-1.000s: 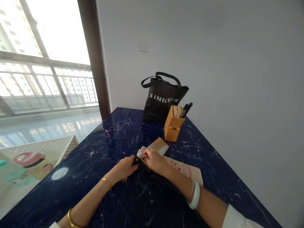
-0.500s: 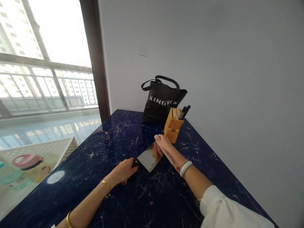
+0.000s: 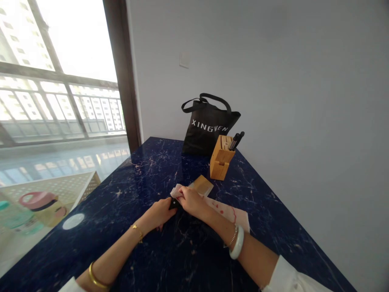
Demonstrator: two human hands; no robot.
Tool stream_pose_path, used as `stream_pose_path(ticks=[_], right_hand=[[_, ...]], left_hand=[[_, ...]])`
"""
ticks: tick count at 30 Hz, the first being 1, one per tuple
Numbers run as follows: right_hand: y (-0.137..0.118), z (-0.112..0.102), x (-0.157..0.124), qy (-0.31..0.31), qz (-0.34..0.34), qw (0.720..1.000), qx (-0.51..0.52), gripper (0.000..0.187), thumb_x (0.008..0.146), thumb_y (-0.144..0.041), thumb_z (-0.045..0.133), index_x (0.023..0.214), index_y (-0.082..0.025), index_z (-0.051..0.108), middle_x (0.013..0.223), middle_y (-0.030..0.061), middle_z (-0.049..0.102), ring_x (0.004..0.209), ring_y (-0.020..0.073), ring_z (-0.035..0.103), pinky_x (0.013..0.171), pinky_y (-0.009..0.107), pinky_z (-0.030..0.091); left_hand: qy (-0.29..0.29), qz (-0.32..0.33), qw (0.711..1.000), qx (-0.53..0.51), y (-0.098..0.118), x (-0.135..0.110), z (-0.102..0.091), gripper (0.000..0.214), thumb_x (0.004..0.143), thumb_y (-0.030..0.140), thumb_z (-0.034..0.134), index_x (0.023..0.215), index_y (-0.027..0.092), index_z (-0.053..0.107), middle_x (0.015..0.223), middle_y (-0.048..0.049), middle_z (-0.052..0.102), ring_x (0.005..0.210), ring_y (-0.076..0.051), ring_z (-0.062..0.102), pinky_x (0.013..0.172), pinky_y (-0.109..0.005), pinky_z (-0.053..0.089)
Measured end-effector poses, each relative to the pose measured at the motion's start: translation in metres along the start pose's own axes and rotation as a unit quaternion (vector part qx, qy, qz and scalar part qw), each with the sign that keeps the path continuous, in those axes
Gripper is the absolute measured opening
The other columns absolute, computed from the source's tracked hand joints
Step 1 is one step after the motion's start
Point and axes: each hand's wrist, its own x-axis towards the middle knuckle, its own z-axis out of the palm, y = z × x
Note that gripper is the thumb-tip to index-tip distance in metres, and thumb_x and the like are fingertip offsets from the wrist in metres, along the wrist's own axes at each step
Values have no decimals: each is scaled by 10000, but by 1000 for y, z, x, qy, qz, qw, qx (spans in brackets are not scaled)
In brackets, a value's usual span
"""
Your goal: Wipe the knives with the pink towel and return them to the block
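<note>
Cleaver [image 3: 203, 185] is partly hidden by the right hand [image 3: 192, 200] and cloth [image 3: 237, 216].

The left hand [image 3: 163, 211] grips the cleaver [image 3: 203, 185] by its black handle; the right hand [image 3: 192, 200] holds a pale pink cloth [image 3: 226, 209] against the blade. From the cleaver, the knife block [image 3: 221, 160] stands at one o'clock, the black bag [image 3: 204, 138] at twelve.

A home — balcony railing [image 3: 97, 115], knife block [image 3: 219, 162]

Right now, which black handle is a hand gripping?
The cleaver handle, held in the left hand; the other black handles stick up from the wooden knife block.
</note>
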Motion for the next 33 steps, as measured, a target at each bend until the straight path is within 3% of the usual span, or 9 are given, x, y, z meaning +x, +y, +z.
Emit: stream_pose_path(ticks=[6, 13, 18, 22, 26, 29, 33], right_hand=[[13, -8, -16, -31, -14, 999, -1, 72, 746, -180, 484, 753, -132, 537, 800, 43, 584, 781, 142, 528, 681, 224, 360], [8, 2, 1, -1, -15, 1000, 17, 114, 752, -156, 460, 806, -132, 557, 830, 43, 580, 816, 138, 523, 735, 227, 359], [8, -7, -18, -33, -27, 999, 33, 82, 755, -157, 470, 780, -133, 544, 817, 34, 575, 795, 131, 517, 704, 219, 354], [24, -20, -40, -55, -35, 998, 25, 69, 750, -147, 490, 791, -126, 542, 823, 40, 568, 796, 129, 506, 712, 219, 348], [47, -26, -33, -20, 14, 1000, -6, 87, 789, -149, 463, 804, -106, 537, 855, 68, 562, 842, 150, 490, 768, 244, 343], [52, -22, -26, 5, 33, 999, -19, 76, 783, -145, 471, 818, -99, 520, 876, 74, 551, 862, 160, 472, 783, 258, 341], [31, -14, -43, -20, -55, 998, 4, 103, 765, -90, 450, 850, -122, 499, 891, 46, 535, 871, 138, 446, 808, 246, 332]], left_hand=[[30, 20, 999, 41, -4, 2, 4, 293, 811, 396, 346, 861, 127, 452, 771, -69, 601, 508, -140, 567, 508, -230, 407], [48, 39, 996, 65, -7, 3, 5, 305, 817, 396, 336, 902, 140, 478, 817, -71, 609, 606, -176, 598, 600, -264, 429], [26, 23, 999, 31, -6, 0, 4, 288, 825, 404, 320, 861, 141, 432, 748, -44, 594, 463, -138, 553, 474, -236, 412], [19, 15, 1000, 19, -2, -2, 2, 275, 823, 396, 338, 858, 136, 421, 747, -51, 588, 432, -127, 539, 437, -216, 399], [13, -2, 999, 39, 2, -3, 0, 261, 832, 375, 341, 882, 135, 430, 767, -66, 596, 444, -138, 543, 453, -230, 390], [27, -2, 998, 58, 0, -2, 2, 245, 826, 367, 360, 878, 143, 445, 798, -67, 601, 602, -184, 599, 539, -253, 417], [48, 1, 995, 84, -3, 2, 5, 250, 825, 377, 365, 882, 150, 450, 858, -76, 601, 798, -244, 602, 612, -283, 421]])
